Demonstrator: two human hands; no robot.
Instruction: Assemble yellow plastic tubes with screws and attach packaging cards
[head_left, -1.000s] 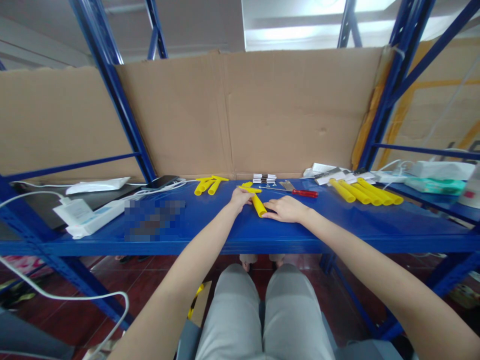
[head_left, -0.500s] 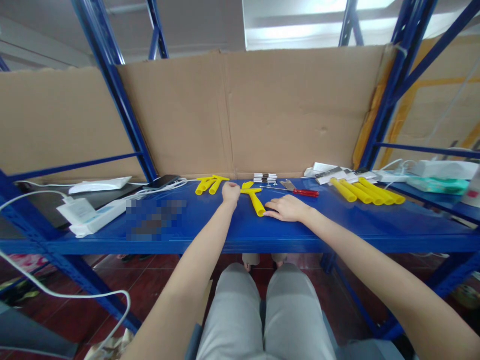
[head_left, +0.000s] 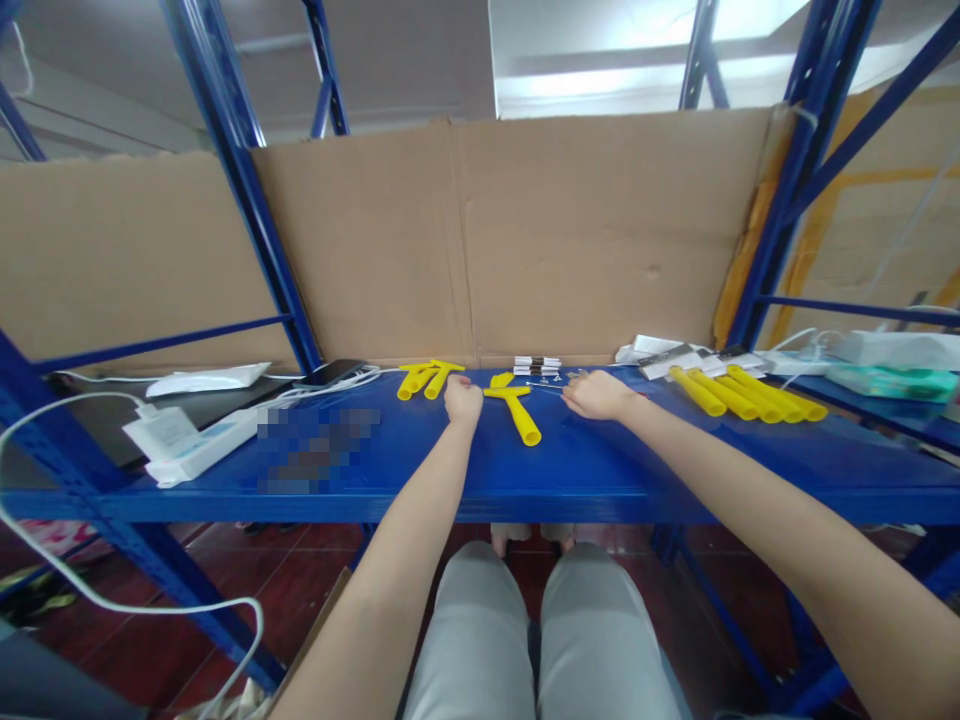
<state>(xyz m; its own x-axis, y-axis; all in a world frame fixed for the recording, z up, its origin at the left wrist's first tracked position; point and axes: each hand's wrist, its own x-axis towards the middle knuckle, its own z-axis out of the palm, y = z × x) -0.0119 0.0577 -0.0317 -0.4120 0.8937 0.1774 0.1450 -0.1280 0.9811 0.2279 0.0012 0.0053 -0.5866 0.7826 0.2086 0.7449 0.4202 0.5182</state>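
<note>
My left hand [head_left: 463,400] is closed at the left end of a yellow T-shaped plastic handle [head_left: 519,413]; whatever its fingers hold is hidden. The handle lies on the blue shelf, its round open end toward me. Behind its crossbar sits a small yellow piece [head_left: 501,380]. My right hand [head_left: 598,395] has its fingers curled over a screwdriver; its thin shaft [head_left: 546,387] sticks out to the left and most of the red grip is covered. Small metal screws [head_left: 556,379] lie beside the shaft.
More yellow T-shaped handles [head_left: 431,378] lie at back left. Several yellow tubes [head_left: 750,395] lie at right by white packets. Small white-and-black bundles [head_left: 537,366] are stacked before the cardboard wall [head_left: 375,250]. At left are a white power strip [head_left: 206,445] and cables. A blue post [head_left: 277,240] rises behind.
My right hand has left the open end of the T-shaped handle and moved back onto the screwdriver. My left hand stays by the crossbar. The view has tilted slightly.
</note>
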